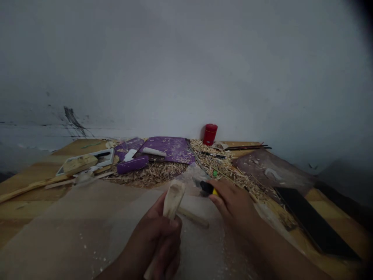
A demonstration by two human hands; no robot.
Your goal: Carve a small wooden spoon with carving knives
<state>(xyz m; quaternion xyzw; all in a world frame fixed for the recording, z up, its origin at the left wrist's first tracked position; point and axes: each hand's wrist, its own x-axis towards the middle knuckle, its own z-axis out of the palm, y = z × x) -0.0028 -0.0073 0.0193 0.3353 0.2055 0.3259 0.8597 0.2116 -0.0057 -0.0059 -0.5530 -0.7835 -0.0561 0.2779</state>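
Observation:
My left hand [160,235] is wrapped round the handle of a pale, roughly carved wooden spoon [174,198]. Its small hollowed bowl points up and away from me, and the handle's lower end shows below my fist. To the right, my right hand [233,200] grips a black and yellow utility knife [207,188], held apart from the spoon. The knife's tip points left and is blurred. Beneath and between the hands, a slim wooden stick [194,217] lies on the translucent plastic sheet [122,229].
Wood shavings [157,174] are heaped along the back. Near the wall are a purple folder [171,149], a purple case [132,165] and a red canister [210,134]. A white tray [109,157] holds a wood block at left; a long dark slab [316,223] lies at right.

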